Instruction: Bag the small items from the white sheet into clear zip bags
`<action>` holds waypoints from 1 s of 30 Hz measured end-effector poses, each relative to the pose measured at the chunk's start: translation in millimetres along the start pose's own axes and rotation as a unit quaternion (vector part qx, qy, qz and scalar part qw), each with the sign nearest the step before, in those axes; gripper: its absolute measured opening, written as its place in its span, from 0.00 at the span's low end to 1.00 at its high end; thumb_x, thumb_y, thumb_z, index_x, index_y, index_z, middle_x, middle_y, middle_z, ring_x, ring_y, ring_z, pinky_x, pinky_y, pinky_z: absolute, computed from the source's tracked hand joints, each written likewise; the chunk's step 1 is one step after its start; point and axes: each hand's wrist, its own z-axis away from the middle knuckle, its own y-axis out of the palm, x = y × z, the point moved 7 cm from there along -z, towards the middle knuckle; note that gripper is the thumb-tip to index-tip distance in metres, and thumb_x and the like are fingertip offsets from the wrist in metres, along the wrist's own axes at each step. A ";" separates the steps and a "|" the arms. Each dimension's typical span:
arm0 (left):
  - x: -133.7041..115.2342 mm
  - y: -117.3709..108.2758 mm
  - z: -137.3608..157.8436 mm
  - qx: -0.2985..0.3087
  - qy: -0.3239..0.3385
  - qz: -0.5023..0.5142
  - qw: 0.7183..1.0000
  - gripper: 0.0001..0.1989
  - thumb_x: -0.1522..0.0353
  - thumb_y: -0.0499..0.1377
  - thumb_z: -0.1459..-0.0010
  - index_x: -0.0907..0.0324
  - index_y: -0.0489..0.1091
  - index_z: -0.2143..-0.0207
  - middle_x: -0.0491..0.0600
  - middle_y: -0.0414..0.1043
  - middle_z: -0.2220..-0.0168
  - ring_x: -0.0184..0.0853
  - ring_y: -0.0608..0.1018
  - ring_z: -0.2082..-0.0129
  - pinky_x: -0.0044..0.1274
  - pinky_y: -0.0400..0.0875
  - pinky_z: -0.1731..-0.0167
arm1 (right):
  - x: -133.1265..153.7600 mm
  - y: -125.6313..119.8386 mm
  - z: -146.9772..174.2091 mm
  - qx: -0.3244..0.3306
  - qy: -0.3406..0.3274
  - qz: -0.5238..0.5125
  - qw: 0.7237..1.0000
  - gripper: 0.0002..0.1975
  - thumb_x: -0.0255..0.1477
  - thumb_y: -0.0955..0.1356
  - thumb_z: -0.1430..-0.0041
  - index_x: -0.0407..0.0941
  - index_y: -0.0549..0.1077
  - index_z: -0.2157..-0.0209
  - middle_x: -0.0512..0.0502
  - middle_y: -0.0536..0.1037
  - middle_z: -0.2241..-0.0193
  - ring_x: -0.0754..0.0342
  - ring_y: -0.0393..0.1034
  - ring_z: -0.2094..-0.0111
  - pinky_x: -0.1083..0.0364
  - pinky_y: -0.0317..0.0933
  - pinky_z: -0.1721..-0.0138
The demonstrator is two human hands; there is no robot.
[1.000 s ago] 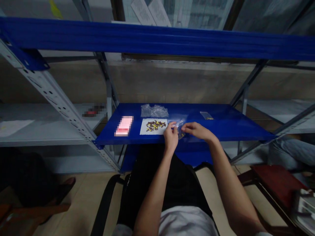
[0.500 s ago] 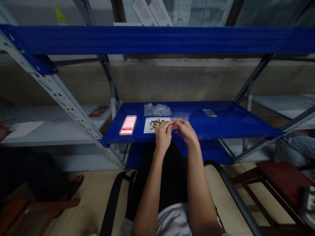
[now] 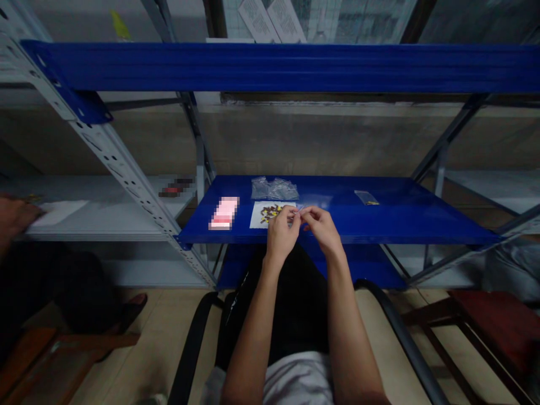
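My left hand (image 3: 282, 233) and my right hand (image 3: 324, 229) meet over the front part of the blue shelf, fingertips pinched together. Between them shows the thin, pale edge of a small clear plastic bag (image 3: 300, 208), mostly covered by the fingers. Just left of my left hand lies a white sheet of paper (image 3: 256, 220) bearing a heap of small brown and yellow pieces (image 3: 270, 214). Behind the paper are several flat clear plastic bags (image 3: 276, 189). Further right, a clear bag (image 3: 366, 197) with a few yellow pieces inside lies alone.
A blurred-out pink and white rectangle (image 3: 224, 213) lies on the left of the blue shelf (image 3: 413, 219). A blue beam (image 3: 295, 67) crosses above. At far left, another person's hand (image 3: 17, 216) rests by a paper on a grey shelf. A red stool (image 3: 498, 320) stands right.
My fingertips have drawn closer together, and a pale plastic edge now shows between them. The view has shifted slightly left. The other person's hand reaches further in at left.
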 end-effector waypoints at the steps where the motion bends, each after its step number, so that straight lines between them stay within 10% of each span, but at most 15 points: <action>1: -0.7 -3.1 -2.6 -0.001 0.005 -0.007 1.000 0.03 0.70 0.60 0.32 0.57 0.75 0.59 0.50 0.83 0.63 0.35 0.85 0.65 0.24 0.79 0.62 | 2.2 2.4 -0.1 0.012 -0.007 0.008 1.000 0.14 0.43 0.72 0.49 0.47 0.74 0.70 0.49 0.77 0.75 0.52 0.72 0.71 0.57 0.63 0.72; 10: 0.9 -28.4 -12.4 0.054 0.025 -0.044 0.997 0.09 0.72 0.60 0.34 0.58 0.81 0.56 0.51 0.85 0.59 0.37 0.86 0.60 0.26 0.80 0.54 | 13.3 18.4 -4.7 0.095 -0.033 0.089 0.991 0.08 0.36 0.70 0.47 0.46 0.73 0.68 0.48 0.80 0.74 0.52 0.76 0.70 0.57 0.65 0.71; 30: -2.0 -28.0 -10.5 0.042 0.080 -0.121 0.988 0.08 0.72 0.59 0.32 0.58 0.79 0.61 0.51 0.84 0.61 0.36 0.84 0.62 0.25 0.78 0.58 | 10.3 24.9 4.0 0.035 -0.078 0.104 0.991 0.06 0.34 0.67 0.42 0.47 0.72 0.67 0.48 0.81 0.73 0.51 0.78 0.70 0.56 0.68 0.70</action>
